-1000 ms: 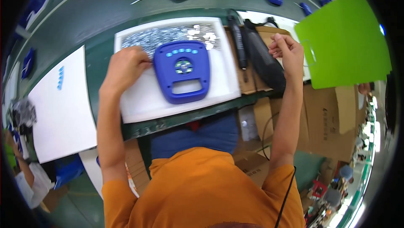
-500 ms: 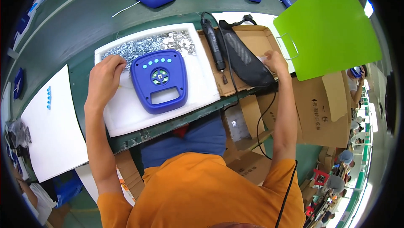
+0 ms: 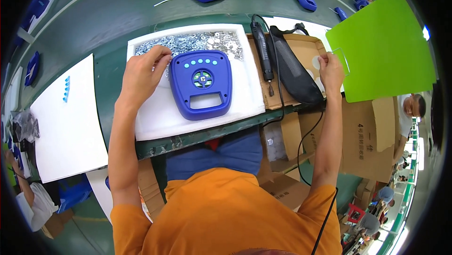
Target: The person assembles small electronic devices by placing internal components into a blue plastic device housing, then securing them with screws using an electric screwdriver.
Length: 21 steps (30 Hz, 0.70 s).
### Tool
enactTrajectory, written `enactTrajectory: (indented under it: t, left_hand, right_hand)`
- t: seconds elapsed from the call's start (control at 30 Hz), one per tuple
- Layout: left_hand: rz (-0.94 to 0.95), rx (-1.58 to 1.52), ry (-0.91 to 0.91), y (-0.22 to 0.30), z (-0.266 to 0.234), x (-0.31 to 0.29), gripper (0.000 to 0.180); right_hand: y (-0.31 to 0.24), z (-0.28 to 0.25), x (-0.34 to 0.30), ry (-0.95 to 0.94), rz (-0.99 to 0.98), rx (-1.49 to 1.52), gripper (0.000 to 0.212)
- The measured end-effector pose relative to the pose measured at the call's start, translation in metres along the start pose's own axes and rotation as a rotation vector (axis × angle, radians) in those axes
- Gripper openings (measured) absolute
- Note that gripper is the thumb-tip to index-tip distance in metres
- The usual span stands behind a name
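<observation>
I see my left hand (image 3: 141, 73) pinching into the screw pile (image 3: 188, 43) beside the blue casing (image 3: 201, 84) on the white tray (image 3: 155, 118); right hand (image 3: 331, 69) closed on the cardboard box (image 3: 306, 48) edge. Probably fetching fasteners; seating one needs care.

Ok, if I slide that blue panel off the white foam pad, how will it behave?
The blue panel looks like rigid moulded plastic lying flat, so it probably slides without flexing or tipping. The foam pad may grip it slightly. Likely light, being thin with a handle cutout.

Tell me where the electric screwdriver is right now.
In the head view, the black electric screwdriver lies right of centre, on the left edge of the cardboard box, between the white foam tray and the black mesh pouch.
</observation>
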<state>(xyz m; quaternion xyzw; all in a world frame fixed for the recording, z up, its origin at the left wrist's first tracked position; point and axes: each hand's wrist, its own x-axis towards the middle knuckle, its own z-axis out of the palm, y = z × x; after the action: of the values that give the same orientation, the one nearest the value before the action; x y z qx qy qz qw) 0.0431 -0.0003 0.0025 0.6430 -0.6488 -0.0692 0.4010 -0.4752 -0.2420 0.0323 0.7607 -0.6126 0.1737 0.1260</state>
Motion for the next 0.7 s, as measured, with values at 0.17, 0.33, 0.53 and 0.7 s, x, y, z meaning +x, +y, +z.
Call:
enactTrajectory:
  t: [0.17,0.33,0.53,0.7]
  left_hand:
    - [-0.101,-0.299,-0.01,0.024,-0.01,0.005,0.012]
    - [-0.096,-0.372,-0.024,0.022,-0.004,0.001,0.01]
    - [0.114,-0.214,-0.019,0.038,0.002,-0.002,0.011]
    - [0.276,-0.087,-0.06,0.04,0.014,-0.006,0.013]
  right_hand:
    - [-0.097,-0.031,-0.02,-0.031,-0.057,0.74,0.014]
    - [-0.224,-0.031,-0.068,-0.391,-0.239,1.195,0.014]
    - [-0.279,-0.017,-0.084,-0.384,-0.334,0.953,0.015]
    - [-0.276,-0.013,-0.085,-0.274,-0.391,0.866,0.012]
